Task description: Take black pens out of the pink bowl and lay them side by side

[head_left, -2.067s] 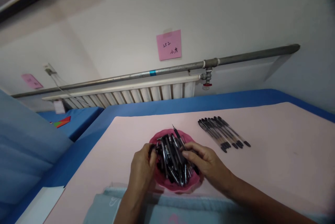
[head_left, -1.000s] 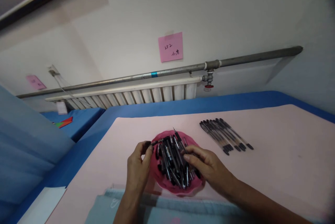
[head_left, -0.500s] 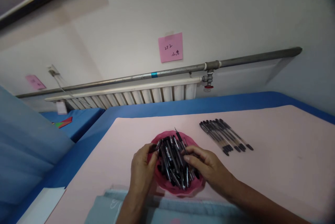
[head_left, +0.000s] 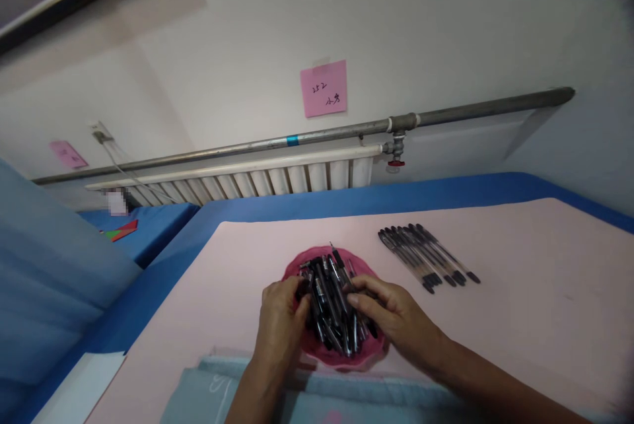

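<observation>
A pink scalloped basket [head_left: 324, 359] holds a heap of black pens [head_left: 329, 305], some with clear barrels. My left hand [head_left: 281, 321] reaches in over its left side, fingers curled and closed on a dark pen whose length is mostly hidden. From the right, my right hand [head_left: 391, 312] pinches another dark pen between thumb and fingers at the heap's edge. One pen [head_left: 337, 255] leans up past the far rim with its tip bare. Right of the basket, several capped pens [head_left: 426, 255] lie side by side in a slanted row.
Pink sheeting [head_left: 520, 318] covers the blue-edged table [head_left: 356, 203]. Folded light-blue cloth [head_left: 198, 394] lies at the near edge, and a white sheet [head_left: 79, 388] at the lower left. Behind the table are a white radiator [head_left: 297, 176] and a metal pipe [head_left: 222, 152].
My left hand has moved right and inward, from the basket's left rim to over the pens. The right hand stays nearly where it was. The row of pens is unchanged.
</observation>
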Motion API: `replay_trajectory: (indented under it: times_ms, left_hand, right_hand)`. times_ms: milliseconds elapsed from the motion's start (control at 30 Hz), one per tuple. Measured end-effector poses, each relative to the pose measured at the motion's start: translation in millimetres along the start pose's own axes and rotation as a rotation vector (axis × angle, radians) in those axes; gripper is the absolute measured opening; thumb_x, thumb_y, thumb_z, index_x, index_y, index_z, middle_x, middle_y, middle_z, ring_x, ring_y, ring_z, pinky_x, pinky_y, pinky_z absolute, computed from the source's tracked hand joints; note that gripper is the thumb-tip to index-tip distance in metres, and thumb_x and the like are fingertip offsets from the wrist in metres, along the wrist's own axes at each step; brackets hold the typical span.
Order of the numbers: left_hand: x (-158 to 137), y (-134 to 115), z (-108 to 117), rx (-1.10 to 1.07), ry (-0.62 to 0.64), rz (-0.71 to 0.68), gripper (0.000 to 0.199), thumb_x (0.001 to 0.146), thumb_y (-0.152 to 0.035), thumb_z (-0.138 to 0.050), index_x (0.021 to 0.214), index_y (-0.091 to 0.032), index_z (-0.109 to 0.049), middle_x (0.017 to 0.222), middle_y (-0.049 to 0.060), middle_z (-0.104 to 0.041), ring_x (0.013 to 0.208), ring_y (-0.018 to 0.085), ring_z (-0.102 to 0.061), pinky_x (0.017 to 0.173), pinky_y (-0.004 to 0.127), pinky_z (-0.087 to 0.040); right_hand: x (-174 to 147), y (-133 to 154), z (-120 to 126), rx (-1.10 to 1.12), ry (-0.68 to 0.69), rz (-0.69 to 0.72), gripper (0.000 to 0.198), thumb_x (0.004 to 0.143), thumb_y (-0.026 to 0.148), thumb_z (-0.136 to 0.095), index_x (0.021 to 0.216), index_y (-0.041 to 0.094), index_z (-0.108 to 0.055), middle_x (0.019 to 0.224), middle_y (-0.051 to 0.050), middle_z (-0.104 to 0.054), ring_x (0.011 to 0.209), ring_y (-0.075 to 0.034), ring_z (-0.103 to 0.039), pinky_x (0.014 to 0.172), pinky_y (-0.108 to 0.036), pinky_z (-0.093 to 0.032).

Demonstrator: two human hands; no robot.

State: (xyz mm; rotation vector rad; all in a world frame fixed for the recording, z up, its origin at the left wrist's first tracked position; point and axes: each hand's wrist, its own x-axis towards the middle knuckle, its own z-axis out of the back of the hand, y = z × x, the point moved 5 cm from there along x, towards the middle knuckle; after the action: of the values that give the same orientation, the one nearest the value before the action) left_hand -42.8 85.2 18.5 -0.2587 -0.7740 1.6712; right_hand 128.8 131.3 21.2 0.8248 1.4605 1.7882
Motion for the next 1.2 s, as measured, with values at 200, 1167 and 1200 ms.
replay_trajectory:
  times_ms: [200,1167,1200]
  left_hand:
    - [0,1,-1,-0.013,0.016,-0.012,0.029,0.076,-0.011,-0.051,0.1,-0.022,-0.063,0.097,0.004,-0.068,0.093,0.02,-0.057,0.085,0.036,-0.041]
    - [-8,-14,-13,0.384,0.339,-0.014,0.028,0.077,-0.005,-0.035,0.089,-0.017,-0.058,0.093,0.01,-0.068,0.088,0.022,-0.061,0.08,0.035,-0.037]
    - [-8,-13,-13,0.377,0.342,-0.006,0.029,0.075,-0.004,-0.035,0.09,-0.016,-0.058,0.093,0.01,-0.068,0.087,0.022,-0.061,0.078,0.034,-0.037]
  right_hand:
    - [0,-1,0,-0.021,0.0,0.009,0.016,0.081,0.034,-0.052,0.083,0.02,-0.059,0.068,0.002,-0.058,0.063,-0.013,-0.053,0.057,-0.024,-0.043]
    - [0,0,-2,-0.046,0.022,0.011,0.016,0.081,0.033,-0.053,0.084,0.019,-0.058,0.07,0.0,-0.06,0.065,-0.015,-0.055,0.061,-0.026,-0.044]
    - [0,0,-2,-0.048,0.023,0.011,0.016,0.081,0.033,-0.053,0.084,0.019,-0.058,0.07,0.001,-0.06,0.065,-0.015,-0.055,0.06,-0.026,-0.044]
